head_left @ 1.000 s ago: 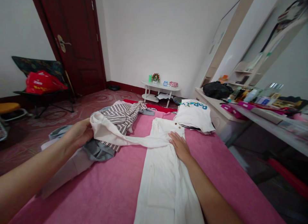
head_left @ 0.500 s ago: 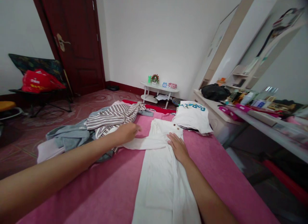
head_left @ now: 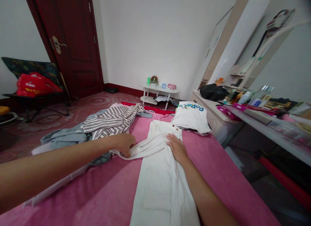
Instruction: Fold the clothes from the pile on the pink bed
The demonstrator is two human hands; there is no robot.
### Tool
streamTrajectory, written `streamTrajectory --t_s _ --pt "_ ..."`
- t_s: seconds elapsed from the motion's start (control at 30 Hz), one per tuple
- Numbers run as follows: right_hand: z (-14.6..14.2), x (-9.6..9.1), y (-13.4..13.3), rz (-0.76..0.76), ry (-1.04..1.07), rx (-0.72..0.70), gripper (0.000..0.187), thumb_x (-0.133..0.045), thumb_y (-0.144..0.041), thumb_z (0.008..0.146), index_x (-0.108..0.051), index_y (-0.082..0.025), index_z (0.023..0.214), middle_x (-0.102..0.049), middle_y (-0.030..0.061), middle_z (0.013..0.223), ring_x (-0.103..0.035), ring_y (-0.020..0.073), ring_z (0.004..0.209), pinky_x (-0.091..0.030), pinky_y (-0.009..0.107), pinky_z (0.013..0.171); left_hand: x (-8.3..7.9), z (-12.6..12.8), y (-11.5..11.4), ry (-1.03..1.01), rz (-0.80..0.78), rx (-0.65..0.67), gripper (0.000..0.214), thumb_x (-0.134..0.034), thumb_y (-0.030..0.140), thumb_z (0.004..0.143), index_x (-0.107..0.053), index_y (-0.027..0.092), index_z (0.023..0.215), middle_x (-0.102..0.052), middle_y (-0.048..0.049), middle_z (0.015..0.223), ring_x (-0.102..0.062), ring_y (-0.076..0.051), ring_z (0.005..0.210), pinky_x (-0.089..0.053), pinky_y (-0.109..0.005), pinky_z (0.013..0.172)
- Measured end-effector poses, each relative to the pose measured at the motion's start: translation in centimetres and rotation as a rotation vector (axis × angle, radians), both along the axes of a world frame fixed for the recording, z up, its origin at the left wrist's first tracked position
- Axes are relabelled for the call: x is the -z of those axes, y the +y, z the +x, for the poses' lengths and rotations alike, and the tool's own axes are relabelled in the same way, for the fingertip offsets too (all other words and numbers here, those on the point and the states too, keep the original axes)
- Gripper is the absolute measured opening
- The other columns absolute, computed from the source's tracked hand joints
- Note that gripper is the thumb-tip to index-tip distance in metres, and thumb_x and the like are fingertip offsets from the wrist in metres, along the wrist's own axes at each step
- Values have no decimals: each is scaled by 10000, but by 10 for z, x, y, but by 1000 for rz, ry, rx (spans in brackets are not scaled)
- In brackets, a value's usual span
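A long white garment (head_left: 160, 177) lies flat down the middle of the pink bed cover (head_left: 104, 190). My right hand (head_left: 177, 148) rests flat on its upper part, fingers stretched out, just below two small buttons. My left hand (head_left: 124, 144) is closed on the garment's white sleeve, which stretches leftward from the body, beside a heap of clothes.
A striped shirt (head_left: 113, 119) and grey clothes (head_left: 65, 138) lie heaped at the left. A folded white T-shirt with blue print (head_left: 190, 117) sits at the bed's far end. A cluttered dresser (head_left: 245, 111) stands right, a small white table (head_left: 157, 91) by the wall, a dark red door (head_left: 70, 41) left.
My left hand drew the white sleeve in from far left over the clothes heap toward the garment, and now grips it lower, near the bed. My right hand stayed pressed on the garment.
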State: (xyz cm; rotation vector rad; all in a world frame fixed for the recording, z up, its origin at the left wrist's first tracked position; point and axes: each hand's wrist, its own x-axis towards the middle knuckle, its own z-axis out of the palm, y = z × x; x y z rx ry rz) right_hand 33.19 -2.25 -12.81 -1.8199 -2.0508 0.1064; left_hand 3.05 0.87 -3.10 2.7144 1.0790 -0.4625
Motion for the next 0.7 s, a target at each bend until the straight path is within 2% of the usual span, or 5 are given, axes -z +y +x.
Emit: streamTrajectory --t_s 0.2,0.37,0.5,0.6,0.7 --pt "0 -1 -1 1 8 -1 422 -330 -366 981 -458 -286 1376 -389 4 1495 -273 191 1408 -231 470 1127 -15 -12 -22 -4 179 73 297 -602 169 580 -687 181 865 -704 -86 887 -648 -260 796 -476 -310 664" --pt "-1 -1 -1 -2 -4 1 423 -323 -365 982 -459 -281 1374 -386 2 1497 -272 188 1408 -228 472 1129 -54 -33 -22 52 110 -41 438 -727 338 554 -669 200 966 -700 -50 863 -639 -237 745 -466 -286 629" --pt "-1 -1 -1 0 -14 6 422 -334 -365 978 -467 -274 1368 -389 4 1495 -277 195 1406 -236 470 1126 -79 -61 -11 168 180 -128 404 -728 320 568 -691 206 954 -702 -69 903 -649 -260 833 -473 -304 696" --pt "0 1 0 0 -23 5 424 -345 -363 976 -468 -268 1371 -389 5 1496 -279 192 1405 -230 452 1132 -89 -81 -5 191 407 -229 278 -637 270 686 -696 193 946 -692 -97 920 -646 -275 850 -475 -331 698" --pt "1 2 2 0 -26 5 426 -337 -361 980 -463 -270 1377 -386 1 1497 -275 187 1407 -220 437 1138 -90 -100 -10 29 749 -258 317 -456 212 851 -640 167 1105 -662 -117 1026 -619 -260 898 -467 -369 772"
